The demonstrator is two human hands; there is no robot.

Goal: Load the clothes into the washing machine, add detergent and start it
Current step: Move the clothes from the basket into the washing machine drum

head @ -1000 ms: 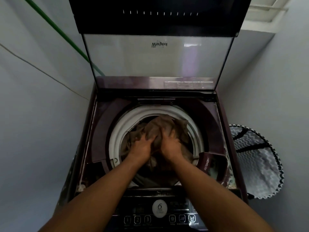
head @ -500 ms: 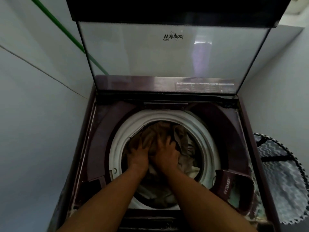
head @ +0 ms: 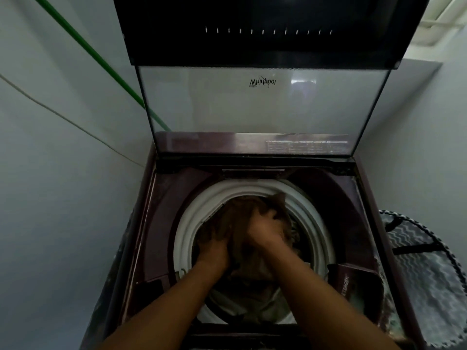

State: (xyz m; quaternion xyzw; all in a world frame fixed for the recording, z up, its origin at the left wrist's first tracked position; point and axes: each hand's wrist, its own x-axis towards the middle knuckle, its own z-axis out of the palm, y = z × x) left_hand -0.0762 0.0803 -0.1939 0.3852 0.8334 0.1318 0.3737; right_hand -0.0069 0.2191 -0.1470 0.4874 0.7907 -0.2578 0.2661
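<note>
A dark maroon top-loading washing machine [head: 161, 223] stands in front of me with its glass lid [head: 252, 104] raised upright. Inside the white drum rim [head: 313, 223] lies a pile of brown clothes [head: 240, 210], with paler cloth lower down. My left hand [head: 214, 246] and my right hand [head: 265, 229] are both down in the drum, pressed onto the brown cloth with fingers curled into it. Motion blur hides the exact grip. A maroon detergent drawer [head: 353, 281] sits at the drum's right front.
Grey walls close in on both sides. A green pipe [head: 96, 56] and a thin cable run along the left wall. A zigzag-patterned laundry basket [head: 424, 274] stands to the right of the machine.
Both hands have pushed a little deeper and further back into the drum, the right hand now ahead of the left. The camera has tilted up and the control panel is out of view.
</note>
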